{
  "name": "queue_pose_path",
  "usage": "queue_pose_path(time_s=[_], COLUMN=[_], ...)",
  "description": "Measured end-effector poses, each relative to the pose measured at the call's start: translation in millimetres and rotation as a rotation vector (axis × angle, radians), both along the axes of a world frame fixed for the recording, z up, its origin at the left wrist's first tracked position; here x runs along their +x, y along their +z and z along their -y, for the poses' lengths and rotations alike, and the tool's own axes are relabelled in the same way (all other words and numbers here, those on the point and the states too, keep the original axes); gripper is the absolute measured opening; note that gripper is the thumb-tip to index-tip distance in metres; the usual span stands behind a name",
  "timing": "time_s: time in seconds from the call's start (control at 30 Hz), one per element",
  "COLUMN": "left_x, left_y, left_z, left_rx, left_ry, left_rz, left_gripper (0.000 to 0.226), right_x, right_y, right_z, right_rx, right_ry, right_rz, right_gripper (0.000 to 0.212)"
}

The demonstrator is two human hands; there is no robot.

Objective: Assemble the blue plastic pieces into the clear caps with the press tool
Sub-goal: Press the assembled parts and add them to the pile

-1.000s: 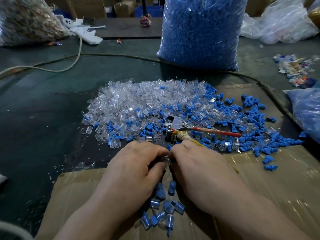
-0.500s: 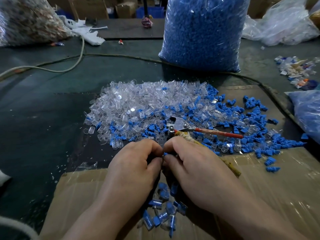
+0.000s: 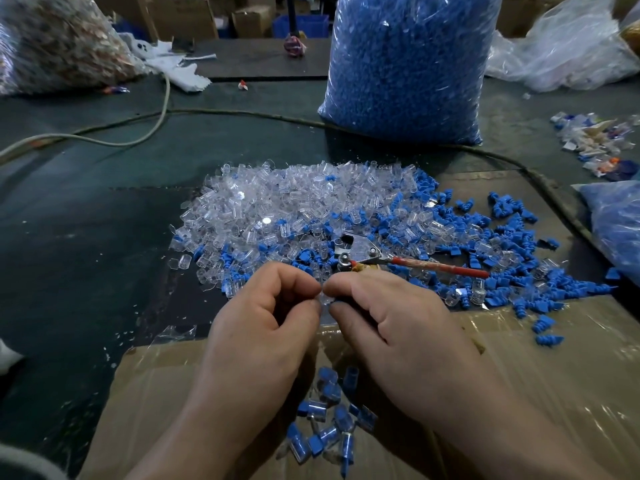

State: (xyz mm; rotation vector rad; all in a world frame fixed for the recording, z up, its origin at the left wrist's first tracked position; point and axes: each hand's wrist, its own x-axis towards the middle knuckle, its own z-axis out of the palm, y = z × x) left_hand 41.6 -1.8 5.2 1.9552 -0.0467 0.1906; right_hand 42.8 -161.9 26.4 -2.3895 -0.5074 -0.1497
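Cardboard (image 3: 554, 375): left hand (image 3: 263, 327), right hand (image 3: 391, 323) pinch clear cap (image 3: 323, 300) between them (fingertips meeting)

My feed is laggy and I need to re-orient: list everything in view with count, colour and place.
clear caps: a heap, transparent, table centre
blue pieces: loose spread, blue, right of the caps
press tool: one, metal head, red handle, heap's near edge
assembled pieces: about a dozen, blue in clear, on the cardboard between the wrists
cardboard: one, brown, taped, nearest
large bag: one, blue-filled, far centre
mixed-parts bag: one, far left
clear bag: one, far right
blue bag: one, right edge
cables: two, dark and pale, behind the heap
scrap pile: one, mixed, far right
left hand, right hand: fingertips together, pinching a small clear piece, mostly hidden
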Motion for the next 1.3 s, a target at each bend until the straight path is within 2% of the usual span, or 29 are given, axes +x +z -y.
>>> queue_pose_path(time_s=[0.07,0.2,0.33,0.43,0.53,0.6,0.87,1.0,1.1,1.2,1.3], left_x=[0,-1,0,2,4,4,2,1,1,3,2], left_y=[-1,0,-2,-3,-3,-3,-1,3,5,2,3], left_z=[0,0,-1,-2,-1,-1,0,-1,1,2,3], left_rx=[-0.006,-0.008,-0.032,-0.120,-0.247,-0.280,-0.357,-0.335,-0.308,-0.295,-0.324], left_ry=[0.007,-0.004,-0.001,-0.004,-0.029,-0.031,-0.072,-0.124,-0.138,-0.103,-0.077], left_rz=[-0.004,0.004,-0.010,-0.047,-0.076,-0.078,-0.109,-0.117,-0.101,-0.099,-0.125], left_gripper=[0.015,0.018,0.019,0.016,0.032,0.035,0.030,0.031,0.012,0.025,0.021], right_x=[-1,-2,-2,-2,-1,0,0,1,2,1,2], right_y=[0,0,3,5,6,7,10,8,4,4,8], right_z=[0,2,1,2,5,7,8,8,8,8,8], right_rx=[-0.004,0.047,-0.020,-0.028,-0.028,-0.041,0.004,0.033,0.072,0.031,-0.026], right_ry=[0.007,-0.050,0.018,0.074,0.098,0.104,0.140,0.105,0.130,0.123,0.129], right_rz=[0.015,0.046,0.079,0.101,0.118,0.134,0.055,0.126,0.179,0.222,0.258], right_gripper=[0.030,0.019,0.022,0.025,0.024,0.026,0.020,0.018,0.019,0.019,0.026])
